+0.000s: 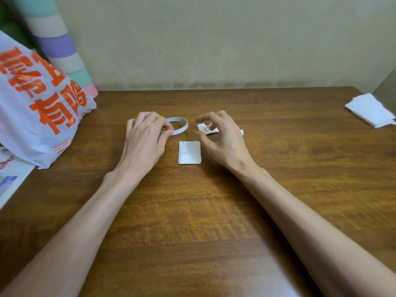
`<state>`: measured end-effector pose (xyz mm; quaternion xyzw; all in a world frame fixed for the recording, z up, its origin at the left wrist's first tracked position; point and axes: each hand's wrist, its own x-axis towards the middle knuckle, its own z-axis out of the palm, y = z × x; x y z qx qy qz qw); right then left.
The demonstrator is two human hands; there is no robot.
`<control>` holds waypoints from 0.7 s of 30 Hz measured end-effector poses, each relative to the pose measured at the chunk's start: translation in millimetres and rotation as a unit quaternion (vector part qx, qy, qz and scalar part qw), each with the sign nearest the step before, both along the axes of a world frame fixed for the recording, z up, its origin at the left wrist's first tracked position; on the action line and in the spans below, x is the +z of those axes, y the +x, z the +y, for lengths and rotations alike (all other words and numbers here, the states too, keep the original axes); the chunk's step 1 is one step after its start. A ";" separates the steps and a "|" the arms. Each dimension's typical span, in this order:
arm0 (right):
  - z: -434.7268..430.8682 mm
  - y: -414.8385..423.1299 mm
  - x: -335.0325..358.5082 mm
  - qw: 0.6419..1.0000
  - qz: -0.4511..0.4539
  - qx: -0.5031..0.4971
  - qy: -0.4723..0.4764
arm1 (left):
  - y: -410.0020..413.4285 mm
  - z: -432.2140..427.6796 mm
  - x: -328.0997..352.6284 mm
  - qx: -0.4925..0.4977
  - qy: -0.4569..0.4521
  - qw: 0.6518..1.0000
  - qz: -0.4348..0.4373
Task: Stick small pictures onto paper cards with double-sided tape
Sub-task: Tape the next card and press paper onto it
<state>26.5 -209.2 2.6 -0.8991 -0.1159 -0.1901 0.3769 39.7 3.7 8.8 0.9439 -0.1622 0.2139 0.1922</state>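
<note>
Nearest: two bare forearms reach in over the brown wooden surface, w/ the hands meeting at mid-surface.

Far left, a white plastic bag w/ orange print slumps on the surface. A pastel-striped roll stands behind it & some printed sheets lie below it at the edge.

Left hand: fingers & thumb curled round the near-left side of the thin white ring of double-sided tape, gripping it. The ring looks to sit flat on the surface, nearly used up.

Just right of that & nearer the camera, a small stack of white paper cards w/ faint print lies between the two hands, untouched.

Right hand: hovers w/ fingers loosely bent, thumb & forefinger apart, nothing gripped as far as I can tell. It's over a small picture w/ red & green print lying just beyond the cards. A white strip pokes out on its far side, can't tell what.

Far right, well apart, a loose pile of white paper sheets sits by the edge.

Step, prob: getting tape off the ring, nothing stuck yet. Next move needs the right hand to find & pinch the free tape end while the left steadies the ring, then pull a short piece. The end is hard to spot, & the tape could cling to fingers.
</note>
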 end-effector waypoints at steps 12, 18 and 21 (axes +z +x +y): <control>-36.6 -32.4 29.4 0.990 -0.042 0.130 0.042 | -63.2 -17.7 26.8 -0.171 -0.178 0.968 0.048; -52.8 -59.0 42.6 0.948 0.119 0.212 0.207 | -65.4 -29.1 18.6 -0.200 -0.265 0.941 0.068; -53.5 -70.5 40.2 0.911 0.164 0.241 0.291 | -69.0 -31.1 16.5 -0.219 -0.290 0.928 0.078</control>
